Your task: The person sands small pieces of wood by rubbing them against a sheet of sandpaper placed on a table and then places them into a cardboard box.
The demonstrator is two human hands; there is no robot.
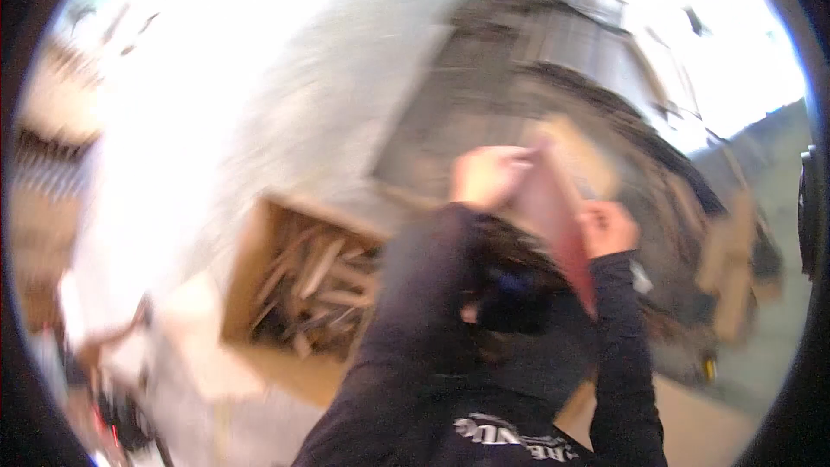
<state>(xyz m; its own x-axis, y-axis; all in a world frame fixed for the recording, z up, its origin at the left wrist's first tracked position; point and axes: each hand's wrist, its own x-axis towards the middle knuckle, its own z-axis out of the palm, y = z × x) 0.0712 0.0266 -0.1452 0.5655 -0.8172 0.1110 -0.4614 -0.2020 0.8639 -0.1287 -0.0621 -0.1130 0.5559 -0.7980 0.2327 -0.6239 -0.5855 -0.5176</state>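
Both my hands are closed on a thin, flat reddish sheet (551,212), held tilted in front of my body. My left hand (488,176) pinches its upper left edge. Lower down, my right hand (608,227) grips the opposite side. Just beyond the sheet shows a tan, flat surface (577,154); whether it belongs to the sheet I cannot tell. Motion blur hides the finger details and the sheet's exact material. Underneath lies a pile of dark, long strips or boards (510,95).
An open cardboard box (240,285) full of wood-like scraps (324,281) stands to my left. Tan cardboard pieces (731,272) lie at the right. A pale floor (346,78) stretches ahead. At the far left edge stand blurred items, partly red and black (112,415).
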